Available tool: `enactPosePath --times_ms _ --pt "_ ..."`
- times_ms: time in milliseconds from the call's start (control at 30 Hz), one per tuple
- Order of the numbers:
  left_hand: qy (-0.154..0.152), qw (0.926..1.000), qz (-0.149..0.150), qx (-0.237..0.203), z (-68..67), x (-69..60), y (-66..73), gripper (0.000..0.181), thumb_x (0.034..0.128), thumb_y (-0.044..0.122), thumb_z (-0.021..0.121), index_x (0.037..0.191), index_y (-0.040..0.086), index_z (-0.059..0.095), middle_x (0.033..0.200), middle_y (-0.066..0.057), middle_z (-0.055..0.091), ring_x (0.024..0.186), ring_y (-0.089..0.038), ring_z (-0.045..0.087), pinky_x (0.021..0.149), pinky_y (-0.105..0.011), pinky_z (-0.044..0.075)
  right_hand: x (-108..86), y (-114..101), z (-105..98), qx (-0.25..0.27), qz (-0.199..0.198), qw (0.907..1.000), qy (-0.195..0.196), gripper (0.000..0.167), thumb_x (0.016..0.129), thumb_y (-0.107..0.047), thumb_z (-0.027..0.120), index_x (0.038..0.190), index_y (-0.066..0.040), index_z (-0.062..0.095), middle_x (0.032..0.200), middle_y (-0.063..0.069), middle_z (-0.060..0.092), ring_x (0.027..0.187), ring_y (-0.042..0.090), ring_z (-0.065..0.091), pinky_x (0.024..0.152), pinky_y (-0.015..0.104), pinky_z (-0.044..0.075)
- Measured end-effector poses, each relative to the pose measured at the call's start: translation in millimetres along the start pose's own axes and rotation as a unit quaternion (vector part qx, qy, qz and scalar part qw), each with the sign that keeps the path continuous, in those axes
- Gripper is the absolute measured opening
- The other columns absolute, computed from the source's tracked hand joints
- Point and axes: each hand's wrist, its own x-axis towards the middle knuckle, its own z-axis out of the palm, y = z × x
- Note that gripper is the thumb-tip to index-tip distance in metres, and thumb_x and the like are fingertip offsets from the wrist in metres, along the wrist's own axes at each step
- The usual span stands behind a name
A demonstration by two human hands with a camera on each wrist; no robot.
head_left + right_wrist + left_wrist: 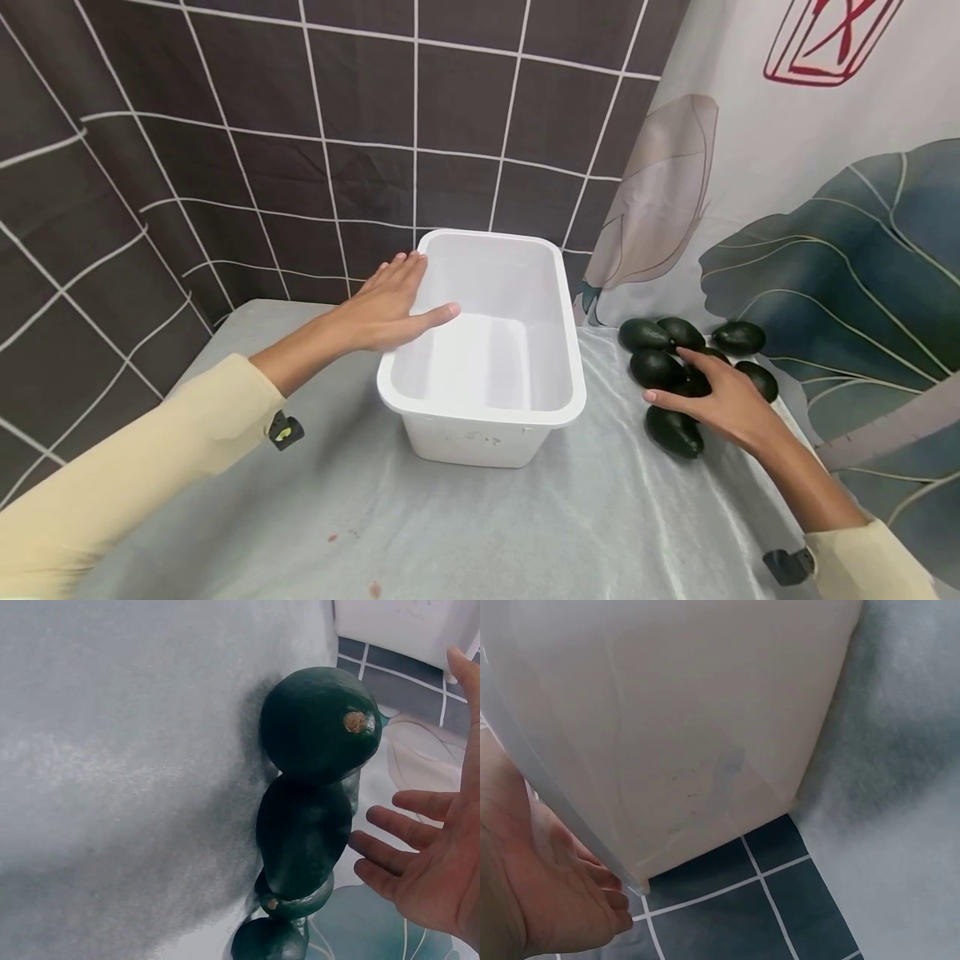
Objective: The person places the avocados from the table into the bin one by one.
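A white plastic tub [480, 429] stands on the grey cloth, its inside bare. My left hand [390, 308] rests on the tub's left rim, fingers straight and thumb over the inside. In the left wrist view that hand [555, 877] lies along the rim beside the tub's wall [690, 735]. Several dark green avocados [652, 367] lie in a cluster to the tub's right. Spread above them is my right hand [723, 400], holding nothing. The right wrist view has this hand [435, 862] beside the avocados [319, 724], its fingers apart; whether a fingertip touches one I cannot tell.
Grey cloth [300, 517] covers the table. Behind the tub hangs a dark curtain [360, 175] with white grid lines. A pale curtain [750, 200] with leaf patterns borders the avocados at the right.
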Motion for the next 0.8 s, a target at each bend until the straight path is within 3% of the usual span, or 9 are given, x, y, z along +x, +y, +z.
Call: enactPosePath --times_ms 333,533,800 --pt "-0.023 0.9996 -0.011 -0.01 5.2 5.8 12.2 0.111 0.1105 0.076 0.038 0.18 -0.001 -0.003 0.191 -0.018 -0.011 0.18 -0.036 -0.012 0.147 -0.053 -0.004 -4.0 5.2 5.8 0.007 -0.003 0.9999 0.011 0.116 0.096 -0.075 0.075 0.176 -0.001 0.034 0.177 0.04 0.033 0.159 0.066 0.034 0.119 0.09 0.032" --pt "-0.023 0.9995 -0.014 -0.015 6.7 6.6 13.9 0.111 0.1108 0.076 0.036 0.179 -0.002 -0.006 0.19 -0.019 -0.014 0.179 -0.035 -0.014 0.147 -0.052 -0.004 -7.1 8.7 8.4 0.012 0.008 0.9997 0.021 0.113 0.096 -0.075 0.076 0.174 -0.002 0.04 0.175 0.039 0.037 0.158 0.066 0.035 0.117 0.091 0.033" --pt "-0.011 0.9996 -0.021 0.012 8.4 4.9 13.6 0.112 0.1104 0.077 0.034 0.179 -0.002 -0.004 0.19 -0.019 -0.011 0.179 -0.037 -0.011 0.147 -0.053 -0.003 -14.1 13.1 16.4 0.049 0.004 0.9972 0.057 0.101 0.096 -0.07 0.08 0.169 -0.007 0.051 0.172 0.029 0.051 0.158 0.06 0.042 0.115 0.087 0.037"
